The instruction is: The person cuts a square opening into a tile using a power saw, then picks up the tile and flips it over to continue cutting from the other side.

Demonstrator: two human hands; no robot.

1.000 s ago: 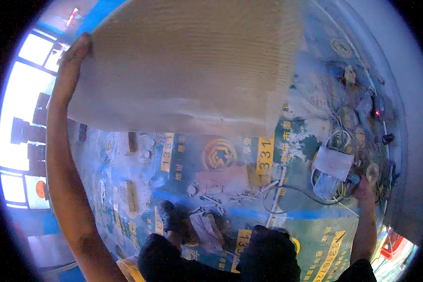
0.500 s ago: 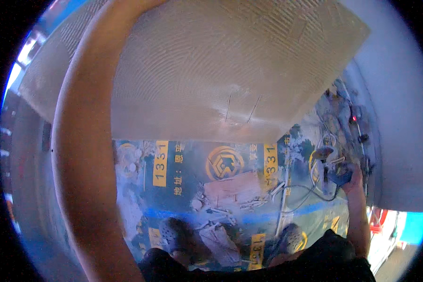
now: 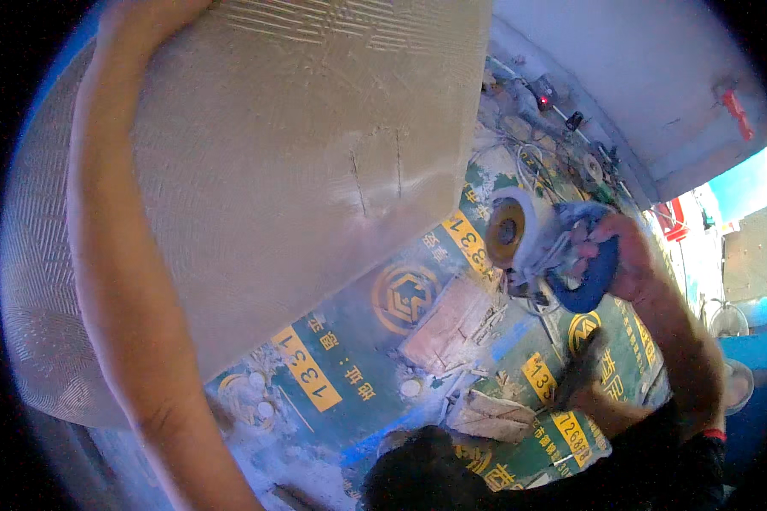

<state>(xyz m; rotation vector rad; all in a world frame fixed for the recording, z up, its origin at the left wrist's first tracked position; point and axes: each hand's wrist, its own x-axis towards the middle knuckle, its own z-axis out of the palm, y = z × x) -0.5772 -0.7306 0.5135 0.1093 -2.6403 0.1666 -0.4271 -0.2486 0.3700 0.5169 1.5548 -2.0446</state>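
A large beige tile slab (image 3: 298,170) with a ridged surface stands tilted in front of me, two short dark slits scored near its lower right part. Along its left side reaches my left arm, with my left hand (image 3: 149,17) at the slab's upper part; the fingers are cut off by the picture's top edge. My right hand (image 3: 629,255) is closed around a dusty angle grinder (image 3: 562,243). Its round disc faces the slab's right edge, held apart from it.
Green printed floor sheeting (image 3: 349,366) lies under the slab, with a pinkish tile offcut (image 3: 447,328) and a pale crumpled piece (image 3: 490,417) on it. Cables and tools line the wall base (image 3: 562,111) at right. A red handle-like object (image 3: 737,115) is on the wall.
My right hand has raised the grinder from low at the right to beside the slab. The view has turned right, so the slab sits farther left. My left hand remains at the slab's upper part.
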